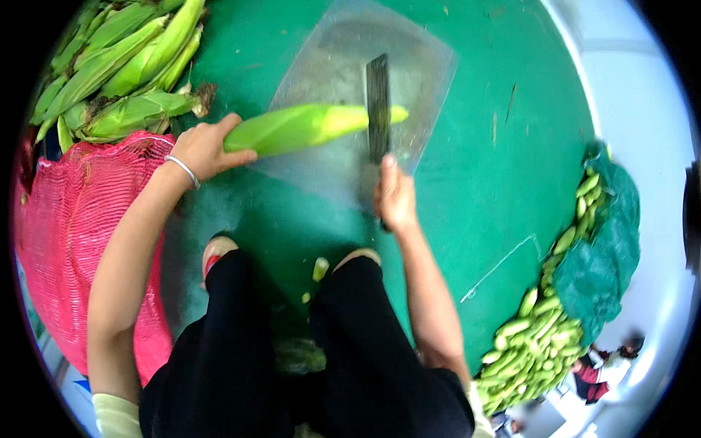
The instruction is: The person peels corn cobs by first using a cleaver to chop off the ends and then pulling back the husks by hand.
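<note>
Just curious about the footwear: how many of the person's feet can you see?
2: left foot by the red mesh sack, right foot below the cutting board.

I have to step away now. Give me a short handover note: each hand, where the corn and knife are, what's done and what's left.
Left hand: closed around the butt end of a corn ear still in husk, holding it flat on the clear board.
Right hand: grip closed on the cleaver, blade set across the ear near its tip.
Done: heap of trimmed ears on the floor at right beside a green net bag; cut bits by the feet.
Left: the tip of this ear looks not yet cut off; pile of unhusked ears waits at upper left, above a red net bag.
</note>
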### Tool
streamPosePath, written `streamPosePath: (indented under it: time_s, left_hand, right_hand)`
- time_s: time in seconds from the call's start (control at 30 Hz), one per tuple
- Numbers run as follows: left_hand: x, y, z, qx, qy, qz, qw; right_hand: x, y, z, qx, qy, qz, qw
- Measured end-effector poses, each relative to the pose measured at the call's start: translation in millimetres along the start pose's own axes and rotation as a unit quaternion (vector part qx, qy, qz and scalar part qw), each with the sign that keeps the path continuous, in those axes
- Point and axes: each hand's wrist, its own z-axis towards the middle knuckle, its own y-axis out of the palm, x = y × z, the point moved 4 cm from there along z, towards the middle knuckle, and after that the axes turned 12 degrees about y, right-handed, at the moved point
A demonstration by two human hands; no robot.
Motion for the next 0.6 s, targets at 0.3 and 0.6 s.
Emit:
streamPosePath:
  time_s: [0.3, 0.6]
  left_hand:
    - [14.1, -65.9, 16.8, 0.112, 0.169, 0.158, 0.967]
    - [82.0, 15.4, 72.4, 0.206, -0.104, -0.136, 0.963]
  right_hand:
    - [-30.1, -23.0, 8.4, -0.111, 0.184, 0.207, 0.954]
    - [-28.7, 1.2, -31.5, -0.101, 0.180, 0.263, 0.942]
